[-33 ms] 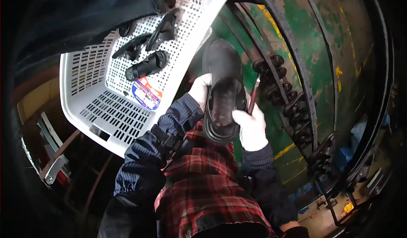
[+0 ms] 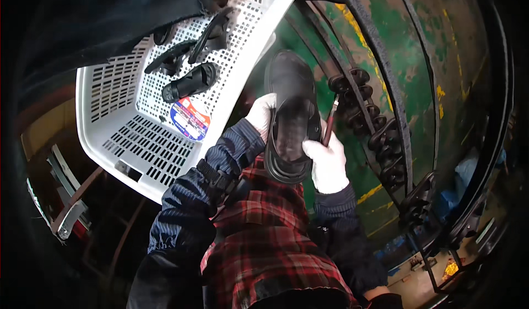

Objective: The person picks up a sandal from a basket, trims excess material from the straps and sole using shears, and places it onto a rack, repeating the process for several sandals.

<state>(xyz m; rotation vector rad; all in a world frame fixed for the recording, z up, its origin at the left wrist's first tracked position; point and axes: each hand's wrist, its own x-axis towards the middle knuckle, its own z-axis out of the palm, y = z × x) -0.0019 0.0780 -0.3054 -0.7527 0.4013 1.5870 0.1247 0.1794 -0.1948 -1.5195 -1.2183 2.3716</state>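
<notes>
I have a black sandal (image 2: 292, 75) between my two gloved hands, its far end pointing away beyond my fingertips and its near end over the red plaid cloth (image 2: 264, 221) on my lap. My left hand (image 2: 261, 117) grasps its left edge, fingers mostly hidden behind it, I think to steady it. My right hand (image 2: 329, 163) is closed around a thin tool (image 2: 330, 123) with a dark red handle, the thumb pressing on the sandal's right rim. Gripping only the sides probably serves to leave the inner sole bare and facing me; the tool stands upright beside it, its pale tip clear of the sandal.

Left of my left fingers runs the edge of a white basket (image 2: 231, 108), with more sandals (image 2: 190, 83) lying inside, so there is less room that way. Right of my right fingers, green floor (image 2: 358, 168) shows before a rack (image 2: 394, 97) carrying dark footwear (image 2: 386, 141); how far below the tool's tip that stands, I cannot tell. Beyond the sandal's far end, the space looks freer.
</notes>
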